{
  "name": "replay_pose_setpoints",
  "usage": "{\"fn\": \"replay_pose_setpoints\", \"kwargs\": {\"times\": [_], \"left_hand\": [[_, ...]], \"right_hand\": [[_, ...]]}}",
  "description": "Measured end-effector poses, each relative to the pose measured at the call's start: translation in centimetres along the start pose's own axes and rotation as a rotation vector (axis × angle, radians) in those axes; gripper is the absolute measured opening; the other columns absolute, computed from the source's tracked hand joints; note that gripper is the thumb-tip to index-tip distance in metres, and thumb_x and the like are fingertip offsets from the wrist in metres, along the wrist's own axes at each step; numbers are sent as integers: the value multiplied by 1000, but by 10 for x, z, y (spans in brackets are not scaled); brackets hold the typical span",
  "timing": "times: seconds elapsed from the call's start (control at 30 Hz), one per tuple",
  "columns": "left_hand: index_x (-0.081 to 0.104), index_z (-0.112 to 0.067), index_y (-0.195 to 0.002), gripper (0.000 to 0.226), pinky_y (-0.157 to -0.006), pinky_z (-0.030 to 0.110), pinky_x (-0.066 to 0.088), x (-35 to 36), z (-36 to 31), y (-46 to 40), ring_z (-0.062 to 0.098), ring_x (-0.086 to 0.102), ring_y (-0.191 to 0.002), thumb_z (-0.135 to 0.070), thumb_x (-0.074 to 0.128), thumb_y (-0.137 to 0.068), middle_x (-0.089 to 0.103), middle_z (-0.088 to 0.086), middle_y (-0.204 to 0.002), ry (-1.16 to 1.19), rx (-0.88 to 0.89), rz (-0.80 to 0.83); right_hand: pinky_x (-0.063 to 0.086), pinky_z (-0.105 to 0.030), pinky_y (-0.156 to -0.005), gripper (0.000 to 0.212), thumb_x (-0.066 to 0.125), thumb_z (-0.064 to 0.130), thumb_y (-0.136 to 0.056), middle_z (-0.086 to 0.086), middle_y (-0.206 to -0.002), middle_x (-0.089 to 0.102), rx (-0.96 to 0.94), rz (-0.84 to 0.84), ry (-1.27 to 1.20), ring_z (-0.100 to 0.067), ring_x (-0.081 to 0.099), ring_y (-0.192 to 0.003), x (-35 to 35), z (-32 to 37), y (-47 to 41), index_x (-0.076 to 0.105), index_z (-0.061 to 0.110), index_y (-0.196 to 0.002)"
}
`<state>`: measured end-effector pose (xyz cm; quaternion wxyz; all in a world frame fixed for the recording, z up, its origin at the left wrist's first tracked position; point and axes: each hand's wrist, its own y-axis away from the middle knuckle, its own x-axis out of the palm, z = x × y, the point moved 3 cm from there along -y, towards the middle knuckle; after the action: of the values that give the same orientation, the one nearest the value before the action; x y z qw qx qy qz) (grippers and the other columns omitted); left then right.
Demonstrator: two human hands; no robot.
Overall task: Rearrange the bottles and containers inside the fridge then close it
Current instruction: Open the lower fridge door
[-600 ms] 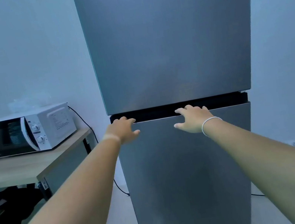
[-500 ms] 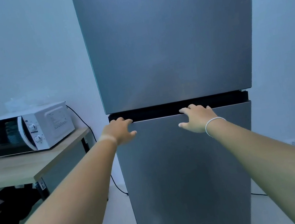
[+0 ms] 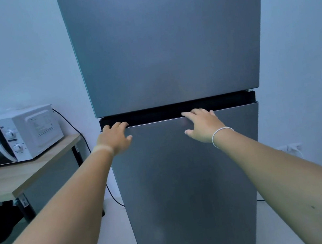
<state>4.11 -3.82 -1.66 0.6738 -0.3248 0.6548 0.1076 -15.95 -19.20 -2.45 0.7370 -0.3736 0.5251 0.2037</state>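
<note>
Microwave (image 3: 17, 135): white, on wooden table (image 3: 5, 179), left of fridge.
Left hand (image 3: 115, 139): fingers curled over top edge of lower door (image 3: 187, 181).
Fridge (image 3: 164, 46): both doors closed, contents hidden.
Right hand (image 3: 202, 125): fingers spread, tips at same edge.

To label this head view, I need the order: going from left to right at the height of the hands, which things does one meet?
Microwave → table → left hand → lower fridge door → right hand
</note>
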Motion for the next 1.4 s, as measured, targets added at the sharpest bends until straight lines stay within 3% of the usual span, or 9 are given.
{"fn": "replay_pose_setpoints", "kwargs": {"times": [0.33, 0.53, 0.67, 0.77, 0.87, 0.93, 1.03, 1.13, 1.4], "left_hand": [[33, -15, -143, 48, -110, 40, 31, -6, -5, -1, 36, 33, -131, -32, 37, -98, 36, 6, -149, -32, -16, 29], [37, -18, -137, 44, -106, 42, 29, -7, -12, 30, 34, 33, -128, -34, 39, -97, 42, 5, -139, -131, 19, -97], [34, -19, -140, 47, -103, 44, 31, -19, -16, 66, 32, 35, -128, -36, 40, -96, 42, 5, -140, -204, 62, -106], [34, -20, -138, 45, -104, 45, 29, -31, -23, 95, 29, 37, -127, -36, 40, -96, 43, 2, -138, -338, 152, -147], [40, -16, -132, 42, -107, 44, 26, -41, -34, 124, 29, 36, -126, -38, 39, -95, 42, 3, -136, -519, 321, -243], [44, -16, -130, 44, -109, 45, 26, -51, -43, 140, 31, 34, -128, -42, 38, -95, 34, 3, -142, -545, 380, -266], [47, -19, -128, 47, -97, 39, 37, -61, -58, 162, 32, 42, -119, -49, 37, -94, 25, 2, -151, -531, 418, -231], [51, -21, -126, 49, -89, 38, 38, -71, -73, 180, 32, 47, -110, -53, 33, -94, 32, 3, -148, -568, 450, -239], [56, -24, -128, 45, -89, 36, 38, -94, -122, 226, 32, 48, -110, -41, 27, -97, 52, 3, -136, -467, 520, -269]], "right_hand": [[12, -42, -120, 64, 51, 38, -90, -2, -152, 31, 24, 17, -44, -26, 13, -147, 0, 0, 5, 24, 27, -148], [17, -39, -118, 63, 51, 38, -90, -1, -150, 34, 45, -18, -72, -24, 12, -147, -5, -4, 19, 27, 27, -147], [17, -43, -119, 66, 50, 41, -90, 3, -156, 24, 79, 20, -82, -22, 5, -148, -12, 4, 40, 22, 29, -148], [19, -48, -118, 73, 52, 44, -89, 8, -160, 7, 145, 65, -104, -20, 5, -149, -17, 8, 62, 13, 32, -150], [36, -42, -109, 80, 53, 45, -87, 11, -161, -3, 210, 81, -147, -20, 18, -147, -23, 11, 88, 7, 31, -151], [39, -39, -107, 82, 54, 46, -87, 11, -161, -4, 225, 55, -178, -21, 20, -147, -26, 17, 107, 6, 29, -152], [36, -39, -108, 84, 54, 47, -87, 12, -161, -2, 198, 17, -252, -20, 21, -146, -27, 28, 141, 5, 28, -152], [30, -38, -112, 85, 55, 49, -86, 13, -161, -1, 150, 40, -316, -18, 18, -147, -25, 40, 173, 3, 31, -152], [22, -32, -114, 98, 60, 59, -78, 14, -160, 5, 153, 131, -567, -12, 15, -147, -19, 57, 257, 2, 30, -151]]}}
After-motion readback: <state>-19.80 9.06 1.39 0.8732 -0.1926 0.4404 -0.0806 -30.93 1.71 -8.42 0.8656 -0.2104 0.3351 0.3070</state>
